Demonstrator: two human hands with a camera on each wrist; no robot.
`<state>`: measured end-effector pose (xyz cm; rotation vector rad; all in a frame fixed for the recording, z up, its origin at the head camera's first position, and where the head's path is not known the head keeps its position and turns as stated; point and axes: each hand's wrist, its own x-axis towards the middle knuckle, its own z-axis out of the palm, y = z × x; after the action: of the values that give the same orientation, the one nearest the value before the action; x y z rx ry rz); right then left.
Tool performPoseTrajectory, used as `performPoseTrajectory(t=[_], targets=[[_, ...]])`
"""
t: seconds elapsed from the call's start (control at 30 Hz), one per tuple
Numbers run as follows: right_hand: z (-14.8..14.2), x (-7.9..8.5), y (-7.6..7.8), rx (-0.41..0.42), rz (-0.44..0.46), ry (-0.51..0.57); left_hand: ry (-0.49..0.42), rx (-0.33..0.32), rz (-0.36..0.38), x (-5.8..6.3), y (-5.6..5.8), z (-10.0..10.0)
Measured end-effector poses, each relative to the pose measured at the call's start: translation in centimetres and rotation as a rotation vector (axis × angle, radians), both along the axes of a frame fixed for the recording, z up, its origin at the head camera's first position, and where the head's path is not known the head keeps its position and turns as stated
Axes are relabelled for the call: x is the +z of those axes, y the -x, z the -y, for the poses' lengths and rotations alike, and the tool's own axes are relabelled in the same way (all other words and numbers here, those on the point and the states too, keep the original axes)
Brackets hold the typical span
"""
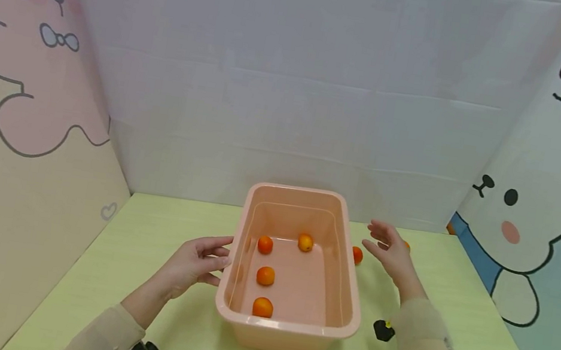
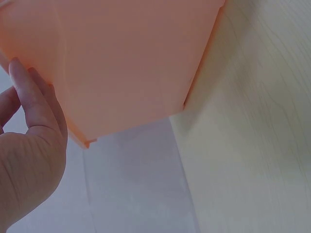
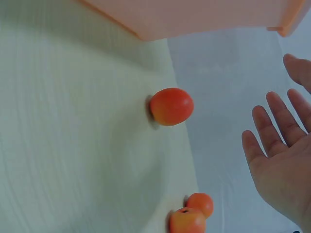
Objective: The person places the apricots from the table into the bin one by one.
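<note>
A pink plastic bin (image 1: 267,336) stands on the table with several small round fruits inside, among them a yellow-orange fruit (image 1: 305,243) and a red-orange fruit (image 1: 265,245). My left hand (image 1: 196,265) is at the bin's left side, its extended fingers (image 2: 34,97) right at the outer rim. To the right of the bin, my right hand (image 1: 390,253) hovers with fingers spread and nothing in them. Closest to it lies a red-orange fruit (image 3: 171,107) on the table, partly hidden by the bin in the head view.
Two more fruits sit together at the right, one larger (image 3: 187,221) with a smaller fruit (image 3: 200,204) behind it. The light green table (image 1: 169,334) meets a white cloth wall (image 1: 178,166) at the back. Cartoon-printed panels flank both sides.
</note>
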<state>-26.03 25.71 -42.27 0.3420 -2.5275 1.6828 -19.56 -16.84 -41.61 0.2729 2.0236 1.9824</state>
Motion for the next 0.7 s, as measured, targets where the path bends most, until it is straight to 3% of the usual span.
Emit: performPoseTrajectory(t=[0.1, 0.4, 0.7], targets=[[-0.3, -1.0, 0.0, -0.001, 0.035, -0.019, -0.002, 0.003, 0.004, 0.0, 0.0, 0.0], [-2.2, -6.3, 2.1, -0.033, 0.147, -0.058, 0.008, 0.002, 0.004, 0.1, -0.1, 0.0], [-2.1, -7.9, 3.0, -0.055, 0.199, -0.068, 0.002, -0.006, -0.007, 0.0, -0.1, 0.0]])
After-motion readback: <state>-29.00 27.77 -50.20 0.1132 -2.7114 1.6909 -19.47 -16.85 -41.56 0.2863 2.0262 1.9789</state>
